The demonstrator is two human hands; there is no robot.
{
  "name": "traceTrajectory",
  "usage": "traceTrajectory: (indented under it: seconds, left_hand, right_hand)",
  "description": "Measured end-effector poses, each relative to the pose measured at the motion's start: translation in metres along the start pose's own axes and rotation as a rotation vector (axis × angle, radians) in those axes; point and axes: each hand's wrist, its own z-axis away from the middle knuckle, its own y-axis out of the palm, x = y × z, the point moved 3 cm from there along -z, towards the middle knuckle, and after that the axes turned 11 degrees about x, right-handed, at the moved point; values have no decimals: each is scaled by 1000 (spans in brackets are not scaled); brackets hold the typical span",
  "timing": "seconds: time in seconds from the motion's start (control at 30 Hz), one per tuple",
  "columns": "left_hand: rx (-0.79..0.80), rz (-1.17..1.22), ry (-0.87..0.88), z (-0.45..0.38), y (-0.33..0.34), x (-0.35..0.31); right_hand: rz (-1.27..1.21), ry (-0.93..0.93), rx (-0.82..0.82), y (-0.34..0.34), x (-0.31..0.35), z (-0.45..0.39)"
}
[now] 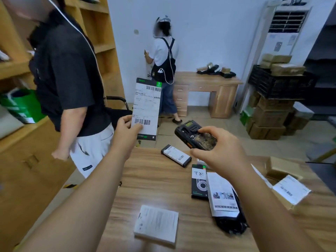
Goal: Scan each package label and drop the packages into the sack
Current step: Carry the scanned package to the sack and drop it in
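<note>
My left hand [127, 127] holds a tall, flat package [147, 108] upright above the far edge of the tabletop [158, 186], thumb and fingers pinching its lower left corner, its white label with two barcodes facing me. My right hand [220, 150] grips the black handheld scanner [194, 135] from above, fingers curled over its worn back, its front end tilted toward the held package; the two are near but apart.

On the tabletop lie more packages: a small black box [176, 155] with a white label just below the scanner, a black box with a coil picture [199, 182] beside my right forearm, a black bag with a white label [222, 195] partly overlapping that box, a white flat box [157, 224] nearest me, and what looks like a cardboard parcel with a label [290, 190] at the right edge.

A person in a dark shirt [71, 73] stands to the left of the tabletop.
</note>
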Motion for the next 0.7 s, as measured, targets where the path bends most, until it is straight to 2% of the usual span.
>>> traceTrajectory:
  seconds: [0.13, 0.43, 0.57, 0.7]
  left_hand:
    - [99, 69, -30, 11, 6, -5]
    - [193, 195, -74, 8, 11, -2]
    - [296, 226, -130, -12, 33, 10]
    - [480, 248, -191, -23, 76, 26]
  right_hand:
    - [-81, -61, -76, 2, -7, -7]
    - [-123, -75, -181, 14, -17, -11]
    - [-78, -3, -255, 16, -26, -5]
    - [-1, 148, -343, 6, -48, 17]
